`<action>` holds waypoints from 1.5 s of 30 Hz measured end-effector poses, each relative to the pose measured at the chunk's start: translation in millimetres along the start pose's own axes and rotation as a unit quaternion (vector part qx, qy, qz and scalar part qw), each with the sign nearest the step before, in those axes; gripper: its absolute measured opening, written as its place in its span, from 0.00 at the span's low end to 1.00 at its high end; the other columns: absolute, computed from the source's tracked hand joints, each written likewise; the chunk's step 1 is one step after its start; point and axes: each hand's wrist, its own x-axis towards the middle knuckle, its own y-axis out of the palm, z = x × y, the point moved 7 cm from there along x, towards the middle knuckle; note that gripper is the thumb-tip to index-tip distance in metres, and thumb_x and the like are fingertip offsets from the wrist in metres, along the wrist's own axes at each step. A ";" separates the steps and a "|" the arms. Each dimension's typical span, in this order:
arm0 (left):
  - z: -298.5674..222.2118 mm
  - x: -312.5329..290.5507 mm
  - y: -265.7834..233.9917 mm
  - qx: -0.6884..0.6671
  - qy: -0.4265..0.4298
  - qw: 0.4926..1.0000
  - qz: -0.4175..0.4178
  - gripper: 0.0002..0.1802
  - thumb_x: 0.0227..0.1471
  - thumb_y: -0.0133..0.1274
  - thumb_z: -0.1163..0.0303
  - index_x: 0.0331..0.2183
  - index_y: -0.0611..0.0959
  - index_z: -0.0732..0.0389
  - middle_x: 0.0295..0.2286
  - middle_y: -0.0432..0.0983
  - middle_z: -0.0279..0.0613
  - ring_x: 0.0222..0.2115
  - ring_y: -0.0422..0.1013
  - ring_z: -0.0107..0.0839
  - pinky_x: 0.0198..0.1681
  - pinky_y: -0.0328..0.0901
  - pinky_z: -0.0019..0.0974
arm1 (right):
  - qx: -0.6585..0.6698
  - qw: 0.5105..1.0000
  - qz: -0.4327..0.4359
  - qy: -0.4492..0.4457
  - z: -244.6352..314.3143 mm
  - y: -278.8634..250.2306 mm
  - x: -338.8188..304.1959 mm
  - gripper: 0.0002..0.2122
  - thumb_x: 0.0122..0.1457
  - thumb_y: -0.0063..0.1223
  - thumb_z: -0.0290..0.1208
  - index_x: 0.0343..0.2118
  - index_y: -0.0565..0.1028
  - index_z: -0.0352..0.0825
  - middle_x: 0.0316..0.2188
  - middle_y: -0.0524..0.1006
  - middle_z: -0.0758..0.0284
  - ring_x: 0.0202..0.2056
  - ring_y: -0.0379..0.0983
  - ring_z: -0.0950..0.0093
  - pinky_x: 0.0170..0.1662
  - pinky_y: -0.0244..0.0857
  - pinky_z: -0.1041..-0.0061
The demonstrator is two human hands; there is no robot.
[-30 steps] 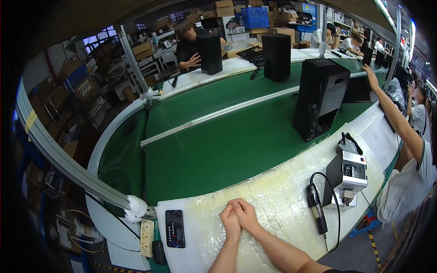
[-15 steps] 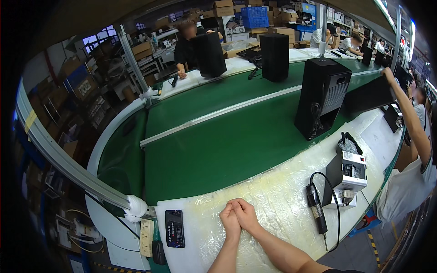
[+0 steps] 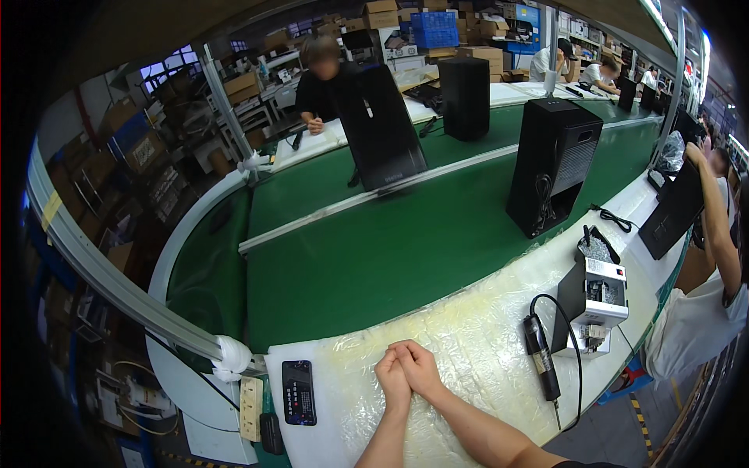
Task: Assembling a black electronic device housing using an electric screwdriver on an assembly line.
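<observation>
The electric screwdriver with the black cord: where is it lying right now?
In the head view the electric screwdriver lies on the plastic-covered bench to the person's right, between the clasped right hand and the small white box-shaped machine.

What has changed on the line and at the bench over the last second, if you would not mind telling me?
The black speaker cabinets on the green conveyor have travelled leftward. The co-worker on the right has pulled a black panel down from the belt towards the bench. Unchanged: the left hand and right hand rest clasped on the plastic-covered bench, holding nothing; the phone and electric screwdriver lie where they were.
</observation>
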 end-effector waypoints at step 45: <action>-278.7 233.3 305.3 0.649 0.504 0.568 0.049 0.36 0.52 0.50 0.61 0.58 0.63 0.69 0.59 0.58 0.56 0.62 0.53 0.50 0.63 0.51 0.51 | 0.106 0.992 -0.065 0.013 -22.6 -15.1 12.0 0.14 0.65 0.44 0.28 0.51 0.66 0.28 0.44 0.75 0.57 0.37 0.79 0.71 0.38 0.72 0.74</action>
